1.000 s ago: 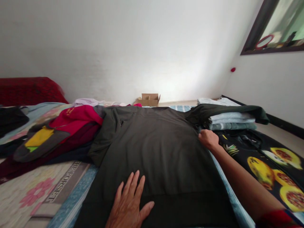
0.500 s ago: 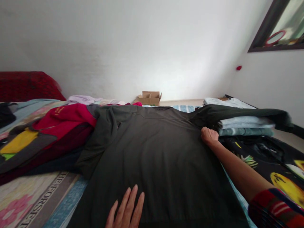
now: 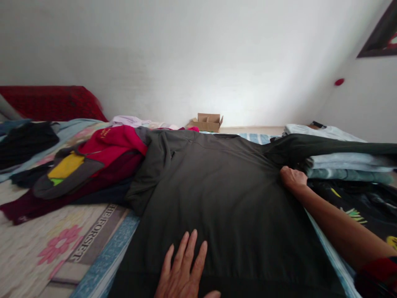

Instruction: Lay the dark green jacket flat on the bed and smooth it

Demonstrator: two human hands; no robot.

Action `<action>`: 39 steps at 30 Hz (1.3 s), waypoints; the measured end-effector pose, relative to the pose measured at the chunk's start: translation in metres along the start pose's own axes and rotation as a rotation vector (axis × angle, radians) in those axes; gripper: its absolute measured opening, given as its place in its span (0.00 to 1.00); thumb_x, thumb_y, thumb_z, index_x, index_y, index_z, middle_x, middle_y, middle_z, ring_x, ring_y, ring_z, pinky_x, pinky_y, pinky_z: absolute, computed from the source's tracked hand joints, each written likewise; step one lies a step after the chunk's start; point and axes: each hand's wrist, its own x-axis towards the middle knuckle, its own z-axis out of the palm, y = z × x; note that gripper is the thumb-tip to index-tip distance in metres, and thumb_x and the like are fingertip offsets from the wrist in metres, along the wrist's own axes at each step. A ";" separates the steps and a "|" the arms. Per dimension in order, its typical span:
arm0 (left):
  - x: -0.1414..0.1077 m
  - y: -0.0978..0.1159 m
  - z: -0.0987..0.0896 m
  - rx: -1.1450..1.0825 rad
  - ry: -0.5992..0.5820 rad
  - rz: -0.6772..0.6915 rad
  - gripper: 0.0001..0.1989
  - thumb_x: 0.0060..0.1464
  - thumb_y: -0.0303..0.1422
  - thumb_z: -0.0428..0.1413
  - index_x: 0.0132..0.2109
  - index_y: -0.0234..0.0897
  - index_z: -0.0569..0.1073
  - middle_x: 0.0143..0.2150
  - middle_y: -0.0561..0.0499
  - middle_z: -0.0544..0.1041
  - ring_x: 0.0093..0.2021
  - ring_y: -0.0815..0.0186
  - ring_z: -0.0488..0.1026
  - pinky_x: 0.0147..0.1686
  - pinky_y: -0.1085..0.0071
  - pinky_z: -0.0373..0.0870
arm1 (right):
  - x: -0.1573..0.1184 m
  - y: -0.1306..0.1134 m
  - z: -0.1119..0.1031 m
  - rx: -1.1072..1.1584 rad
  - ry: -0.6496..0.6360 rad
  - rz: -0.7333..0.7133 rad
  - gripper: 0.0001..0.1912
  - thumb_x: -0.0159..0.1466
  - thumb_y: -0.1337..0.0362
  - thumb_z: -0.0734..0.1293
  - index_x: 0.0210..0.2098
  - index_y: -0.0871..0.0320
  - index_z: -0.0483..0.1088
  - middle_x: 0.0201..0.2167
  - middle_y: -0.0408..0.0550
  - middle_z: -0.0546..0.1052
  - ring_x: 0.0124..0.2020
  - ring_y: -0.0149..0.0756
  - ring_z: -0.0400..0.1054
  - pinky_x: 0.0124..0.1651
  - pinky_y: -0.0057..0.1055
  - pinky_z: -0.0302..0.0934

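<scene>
A dark grey-green long-sleeved top [image 3: 217,198] lies spread out in front of me, its neckline at the far end. My left hand [image 3: 184,265] rests flat on its lower part, fingers spread. At the top's right edge, below the shoulder, my right hand [image 3: 294,179] is closed on the fabric. The right sleeve stretches over a stack of folded light clothes [image 3: 350,161]. On the left, the other sleeve is bunched beside a red and maroon garment [image 3: 114,142].
A floral bedspread [image 3: 58,248] shows at the left, with dark clothes [image 3: 29,140] farther back. An open cardboard box [image 3: 207,123] stands by the wall. Red cloth [image 3: 56,103] is at the back left, and a black patterned garment [image 3: 350,203] at the right.
The view has turned left, so everything sits farther right. My left hand still lies flat on the top, with more of it showing. My right hand keeps its closed hold at the edge.
</scene>
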 end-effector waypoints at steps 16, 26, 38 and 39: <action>0.003 0.000 0.002 0.009 0.031 -0.004 0.32 0.53 0.53 0.46 0.62 0.45 0.58 0.65 0.45 0.54 0.62 0.52 0.53 0.58 0.53 0.48 | -0.017 0.012 0.009 -0.024 0.015 -0.026 0.14 0.64 0.59 0.62 0.46 0.61 0.66 0.43 0.49 0.71 0.40 0.36 0.68 0.41 0.38 0.65; 0.004 0.001 0.002 -0.007 0.024 -0.013 0.32 0.54 0.53 0.45 0.62 0.44 0.58 0.65 0.45 0.54 0.63 0.51 0.52 0.57 0.52 0.48 | -0.071 0.005 0.003 -0.071 0.221 -0.268 0.11 0.65 0.69 0.55 0.44 0.61 0.66 0.43 0.55 0.70 0.46 0.41 0.65 0.44 0.35 0.58; 0.011 0.004 -0.008 -0.025 -0.057 -0.064 0.32 0.53 0.54 0.45 0.60 0.43 0.61 0.65 0.45 0.54 0.63 0.51 0.52 0.57 0.51 0.49 | -0.095 0.033 0.008 -0.033 0.229 -0.372 0.16 0.60 0.76 0.54 0.43 0.60 0.67 0.42 0.53 0.71 0.44 0.40 0.64 0.41 0.30 0.55; 0.012 0.004 -0.009 -0.027 -0.073 -0.069 0.32 0.53 0.54 0.45 0.60 0.43 0.61 0.65 0.45 0.54 0.63 0.51 0.52 0.57 0.50 0.49 | -0.100 0.033 0.007 -0.024 0.242 -0.375 0.17 0.60 0.76 0.54 0.44 0.61 0.67 0.42 0.54 0.71 0.46 0.40 0.63 0.42 0.31 0.55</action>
